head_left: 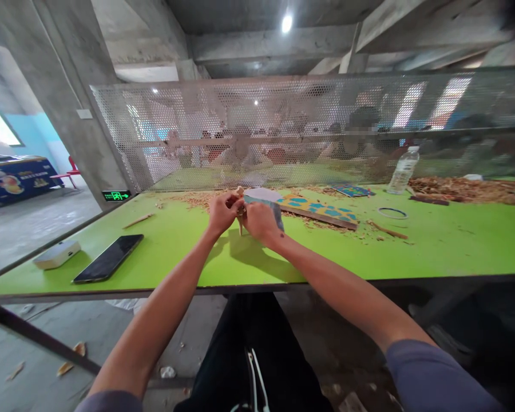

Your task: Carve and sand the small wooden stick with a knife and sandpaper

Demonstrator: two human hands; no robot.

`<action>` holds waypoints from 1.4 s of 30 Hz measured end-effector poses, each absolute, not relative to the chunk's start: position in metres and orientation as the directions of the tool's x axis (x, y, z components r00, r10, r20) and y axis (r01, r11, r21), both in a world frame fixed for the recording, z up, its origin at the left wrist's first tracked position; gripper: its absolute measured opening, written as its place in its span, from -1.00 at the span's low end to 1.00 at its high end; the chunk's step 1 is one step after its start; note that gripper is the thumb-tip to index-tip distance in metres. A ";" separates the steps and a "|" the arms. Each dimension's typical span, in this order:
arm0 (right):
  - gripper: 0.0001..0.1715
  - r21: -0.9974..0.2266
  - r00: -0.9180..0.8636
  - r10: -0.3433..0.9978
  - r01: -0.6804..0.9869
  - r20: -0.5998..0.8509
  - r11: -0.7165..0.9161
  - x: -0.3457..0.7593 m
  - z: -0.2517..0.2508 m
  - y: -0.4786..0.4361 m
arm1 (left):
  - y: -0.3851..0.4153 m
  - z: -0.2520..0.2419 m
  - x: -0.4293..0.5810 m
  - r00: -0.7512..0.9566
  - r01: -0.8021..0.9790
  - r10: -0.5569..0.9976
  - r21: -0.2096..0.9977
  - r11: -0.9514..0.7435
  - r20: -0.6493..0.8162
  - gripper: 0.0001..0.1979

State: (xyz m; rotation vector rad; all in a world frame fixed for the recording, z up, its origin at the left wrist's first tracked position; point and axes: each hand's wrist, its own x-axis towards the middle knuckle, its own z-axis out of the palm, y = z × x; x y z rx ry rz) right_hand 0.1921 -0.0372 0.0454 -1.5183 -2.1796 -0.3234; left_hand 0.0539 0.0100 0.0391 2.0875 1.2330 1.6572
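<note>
My left hand (223,214) is closed, thumb and fingers pinched around a slim, pale wooden stick (241,226). The stick stands roughly upright, its narrow lower end pointing down toward the green tabletop (214,269). Right beside it, my right hand (261,220) is curled into a fist against the stick and the left fingertips. Whatever sits inside that fist is hidden from view. Behind the right hand lies a grey, flat-topped piece (264,195), partly covered, whose material I cannot make out.
A board with blue and yellow patches (321,210) lies among wood shavings (467,187). A water bottle (403,170) stands at the back right, near a ring (392,213). At left are a phone (109,258) and a white box (57,255). A perforated metal screen (189,126) rises behind.
</note>
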 end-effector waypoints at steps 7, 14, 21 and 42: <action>-0.56 -0.079 -0.276 0.834 0.932 0.478 0.354 0.192 0.046 -0.037 | 0.009 0.039 0.055 0.043 0.462 0.706 0.612 -0.642 0.707 -0.87; -0.55 -0.095 -0.288 0.806 0.916 0.518 0.389 0.199 0.048 -0.031 | 0.015 0.038 0.051 0.029 0.505 0.684 0.580 -0.639 0.729 -0.86; -0.65 -0.137 -0.233 0.727 0.902 0.646 0.410 0.214 0.044 -0.012 | 0.020 0.037 0.046 0.055 0.465 0.698 0.600 -0.651 0.714 -0.88; -0.50 -0.033 -0.354 0.792 0.905 0.498 0.425 0.199 0.042 -0.031 | 0.017 0.034 0.052 0.046 0.568 0.628 0.496 -0.656 0.777 -0.85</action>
